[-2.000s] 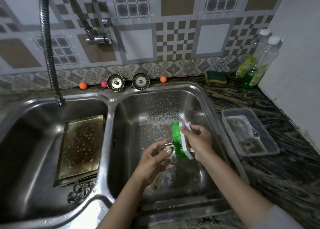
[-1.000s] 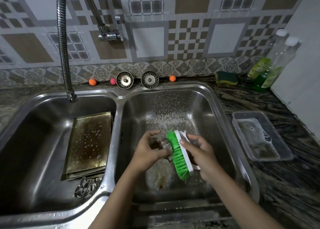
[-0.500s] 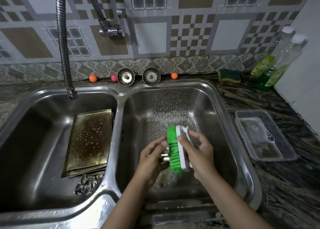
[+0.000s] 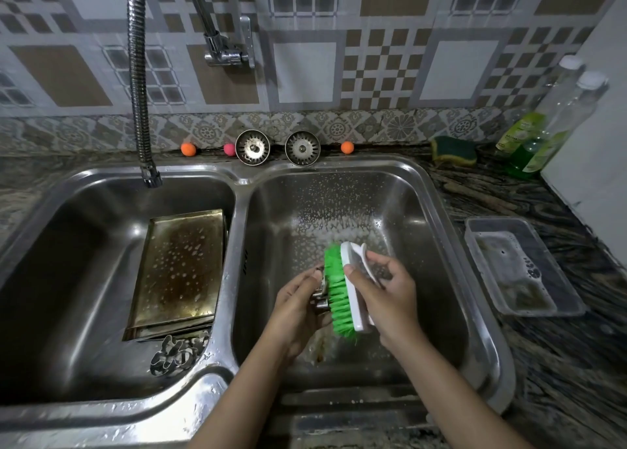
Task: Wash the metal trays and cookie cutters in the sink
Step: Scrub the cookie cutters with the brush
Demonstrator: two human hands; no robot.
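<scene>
Home kitchen. Double-bowl stainless sink (image 4: 242, 177) set in a dark stone-look countertop (image 4: 559, 364), patterned tile backsplash (image 4: 339, 69) behind it, wall-mounted tap (image 4: 227, 53) with a flexible metal hose (image 4: 139, 85). Two sink strainers (image 4: 252, 147) propped on the back ledge. Green-and-yellow sponge (image 4: 454, 150) and dish-soap bottles (image 4: 543, 133) in the right corner (green liquid inside), clear plastic tub (image 4: 522, 265) beside the sink.

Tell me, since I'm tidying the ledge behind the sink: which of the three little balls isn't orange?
The pink ball, which sits just left of the left sink strainer. The orange ball further left and the orange ball right of the right strainer match.
</scene>
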